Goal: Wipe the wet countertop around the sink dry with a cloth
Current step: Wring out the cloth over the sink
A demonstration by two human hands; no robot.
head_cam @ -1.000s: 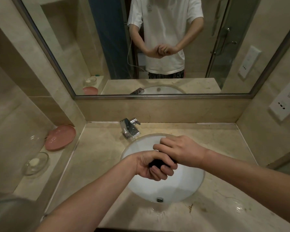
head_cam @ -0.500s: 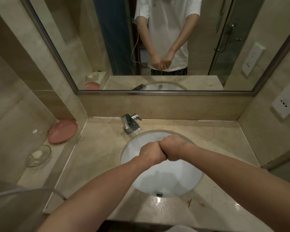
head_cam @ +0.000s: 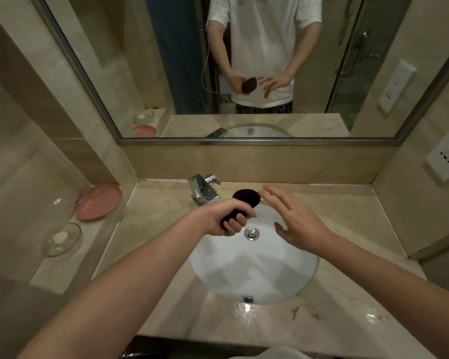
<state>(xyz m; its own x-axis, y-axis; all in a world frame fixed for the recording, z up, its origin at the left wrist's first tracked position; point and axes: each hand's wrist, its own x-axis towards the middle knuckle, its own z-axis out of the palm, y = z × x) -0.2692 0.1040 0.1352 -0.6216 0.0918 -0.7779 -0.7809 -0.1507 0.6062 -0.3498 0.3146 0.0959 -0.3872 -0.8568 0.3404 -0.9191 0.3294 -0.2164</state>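
Beige stone countertop (head_cam: 166, 229) surrounds one white sink (head_cam: 252, 270), with one chrome faucet (head_cam: 202, 189) at the far rim. One dark cloth (head_cam: 245, 200) is bunched in the left hand (head_cam: 228, 218), whose fingers curl around it above the basin. The right hand (head_cam: 293, 221) hovers just beside it, fingers spread and holding nothing. Judged step: preparation, with the cloth not yet on the stone. Two wet patches (head_cam: 246, 312) glisten on the near edge, one near the overflow and one to its right. The next move calls for lowering the cloth flat onto that water. Two dishes sit on the left ledge: one pink dish (head_cam: 99, 200) and one clear glass dish (head_cam: 61, 239).
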